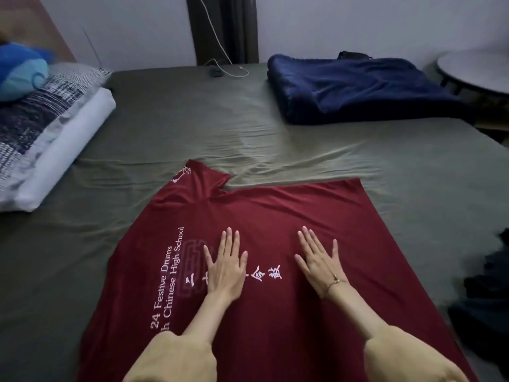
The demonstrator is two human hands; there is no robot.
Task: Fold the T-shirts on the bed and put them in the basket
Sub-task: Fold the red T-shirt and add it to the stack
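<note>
Head view shows our two hands pressed flat on a dark red T-shirt point(275, 210) spread across the olive-green bed sheet point(192, 119). Our left hand point(226, 267) lies on the white printed lettering, fingers straight and slightly spread; our right hand point(319, 264) lies just beside it on plain cloth, fingers equally straight, a thin bracelet point(334, 282) at the wrist. Neither hand grips anything: both are flat and open, palms down on the fabric.

The shirt lies sideways to us, one sleeve point(198, 177) pointing up the bed to the left and the hem edge to the right. We judge this to be the smoothing step before the first fold. To do it well, we should sweep both palms outward from the middle toward the sleeve and the hem, pushing out the faint ripples, and keep pressure light so the sheet beneath, already wrinkled above the shirt, does not bunch up and drag the cloth. Once it lies flat, we would fold the sleeve side in along a straight line.

A pile of dark garments point(487, 293) sits at the right edge, probably more shirts to fold. A folded navy blanket point(358, 86) and a patterned pillow point(35, 111) lie farther up the bed. We see no basket here.
</note>
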